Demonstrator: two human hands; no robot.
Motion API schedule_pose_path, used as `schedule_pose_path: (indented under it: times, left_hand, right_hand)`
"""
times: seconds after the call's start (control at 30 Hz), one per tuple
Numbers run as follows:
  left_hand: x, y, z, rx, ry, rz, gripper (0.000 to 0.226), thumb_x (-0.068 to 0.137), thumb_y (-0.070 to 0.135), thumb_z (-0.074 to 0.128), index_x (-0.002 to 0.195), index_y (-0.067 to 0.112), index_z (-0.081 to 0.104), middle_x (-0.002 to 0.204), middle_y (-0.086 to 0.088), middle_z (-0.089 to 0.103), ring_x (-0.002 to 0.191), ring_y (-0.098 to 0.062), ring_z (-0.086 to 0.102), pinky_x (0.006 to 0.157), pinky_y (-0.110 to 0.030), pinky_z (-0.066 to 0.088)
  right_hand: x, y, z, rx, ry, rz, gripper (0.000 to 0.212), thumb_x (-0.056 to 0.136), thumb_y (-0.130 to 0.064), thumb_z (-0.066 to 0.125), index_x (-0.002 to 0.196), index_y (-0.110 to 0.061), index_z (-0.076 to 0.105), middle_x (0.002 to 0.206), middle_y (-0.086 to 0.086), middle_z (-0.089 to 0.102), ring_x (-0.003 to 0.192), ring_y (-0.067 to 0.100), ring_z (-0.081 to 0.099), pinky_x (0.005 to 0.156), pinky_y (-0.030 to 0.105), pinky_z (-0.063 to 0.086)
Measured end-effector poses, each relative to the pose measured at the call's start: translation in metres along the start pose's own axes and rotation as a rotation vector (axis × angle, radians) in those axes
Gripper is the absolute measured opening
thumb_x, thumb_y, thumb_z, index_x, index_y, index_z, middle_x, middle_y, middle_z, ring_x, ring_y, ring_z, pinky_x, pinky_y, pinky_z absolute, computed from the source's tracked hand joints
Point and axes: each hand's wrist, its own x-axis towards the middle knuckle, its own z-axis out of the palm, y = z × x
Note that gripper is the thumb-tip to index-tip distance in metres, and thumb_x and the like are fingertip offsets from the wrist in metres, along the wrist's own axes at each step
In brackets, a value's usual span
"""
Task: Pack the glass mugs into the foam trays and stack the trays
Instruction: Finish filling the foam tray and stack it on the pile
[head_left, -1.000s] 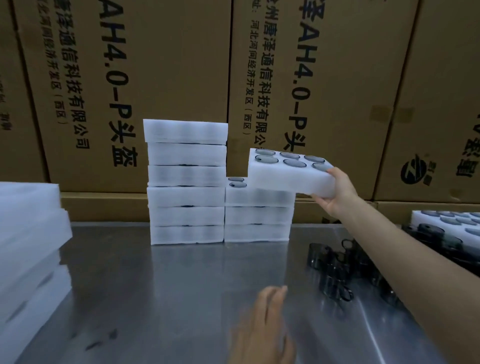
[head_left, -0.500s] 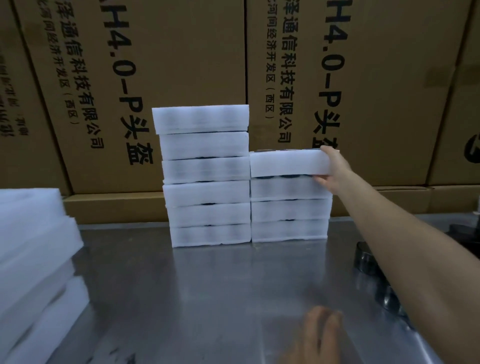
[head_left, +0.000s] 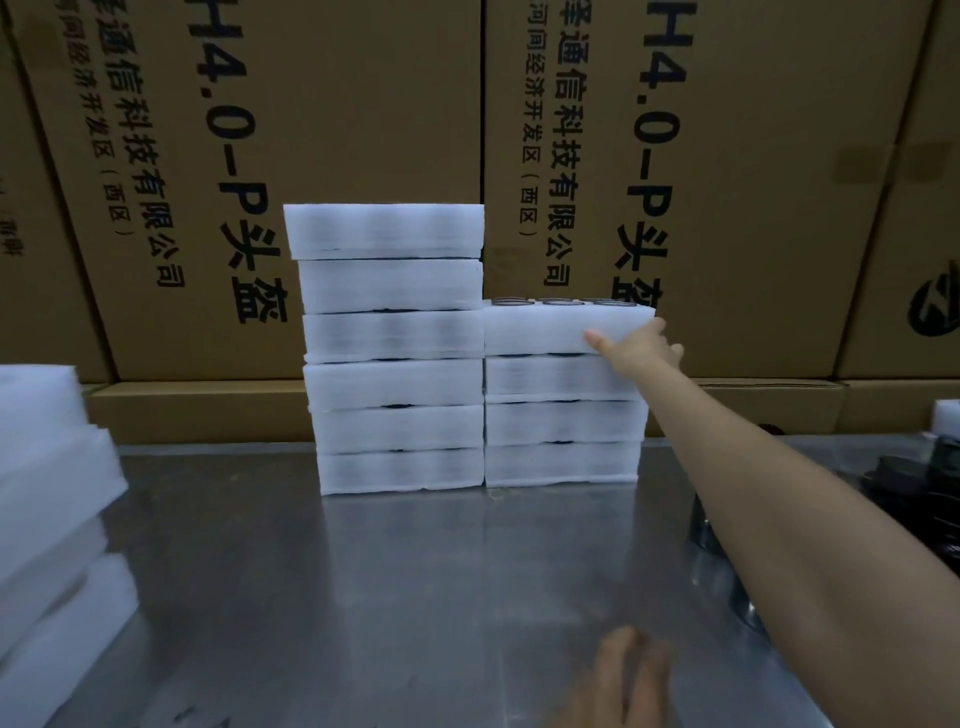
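Now my right hand (head_left: 636, 345) sits at the near right corner of the top tray (head_left: 540, 330), thumb laid along its front face and the other fingers wrapped round the right end; whether that grip is truly clamping or only steadying the foam I cannot tell, as the fingers are partly hidden behind the corner. That tray lies flat as the fourth layer of the right stack (head_left: 563, 415), with the dark rims of glass mugs (head_left: 563, 301) just showing in its upper face.

To finish this step well, I judge the tray should be nudged left until it butts against the left stack (head_left: 392, 343), which stands six trays high and touches the right stack along its whole side. The tray's right end seems to overhang the layers beneath a little, so I would square the edges before letting go, pressing lightly since foam dents and the mugs inside are fragile.

My left hand (head_left: 623, 675) hovers low over the table (head_left: 415, 597), in front of the right stack, blurred, fingers relaxed and holding nothing. Loose mugs (head_left: 930, 467) wait to the right of the right stack, and empty trays (head_left: 52, 493) are piled far to its left. Cartons (head_left: 363, 130) rise behind it.
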Motion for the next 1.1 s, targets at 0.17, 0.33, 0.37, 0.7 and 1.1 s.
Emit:
schedule_pose_path:
  times: [0.17,0.33,0.37,0.7,1.1]
  left_hand:
    - [-0.021,-0.011,0.020,-0.081,0.076,0.050,0.018,0.045,0.053,0.074,0.054,0.039,0.070,0.070,0.028,0.066,0.048,0.010,0.050,0.046,-0.004,0.037]
    - [-0.031,0.000,0.013,-0.088,-0.066,0.115,0.064,0.098,0.023,0.020,0.066,0.039,0.073,0.078,0.022,0.069,0.037,0.002,0.050,0.037,-0.010,0.039]
    - [-0.030,0.001,0.010,-0.081,-0.129,0.091,0.058,0.098,0.031,0.026,0.065,0.042,0.072,0.076,0.027,0.067,0.037,0.006,0.049,0.038,-0.008,0.038]
    - [-0.034,-0.015,-0.005,-0.240,-0.329,-0.001,0.027,0.082,0.031,0.045,0.108,0.023,0.046,0.114,0.006,0.041,0.096,-0.020,0.053,0.073,-0.035,0.042]
    - [-0.083,0.007,-0.052,-0.121,-0.315,0.089,0.023,0.092,0.021,0.041,0.110,0.013,0.052,0.110,-0.005,0.050,0.094,-0.028,0.054,0.072,-0.036,0.038]
  right_hand:
    - [-0.001,-0.003,-0.001,-0.020,-0.005,0.023,0.104,0.077,-0.064,0.062,0.148,-0.010,0.009,0.145,0.016,0.038,0.133,0.036,0.036,0.095,0.050,0.042]
    - [-0.031,0.007,0.003,-0.009,0.012,-0.015,0.104,0.083,-0.059,0.058,0.150,-0.010,-0.005,0.157,0.014,0.013,0.141,0.035,0.021,0.106,0.051,0.032]
    - [-0.045,0.015,0.007,-0.001,0.058,-0.060,0.100,0.086,-0.057,0.055,0.150,-0.011,-0.005,0.158,0.012,0.006,0.142,0.034,0.014,0.109,0.050,0.028]
    - [-0.205,0.114,0.024,0.000,-0.085,-0.392,0.067,0.095,-0.035,0.049,0.149,-0.016,0.013,0.150,0.008,0.015,0.139,0.025,0.020,0.109,0.037,0.026]
    - [-0.346,0.172,-0.081,-0.408,-0.196,-0.578,0.034,0.098,-0.031,0.038,0.132,-0.026,0.038,0.133,-0.008,0.042,0.112,0.011,0.050,0.074,0.023,0.039]
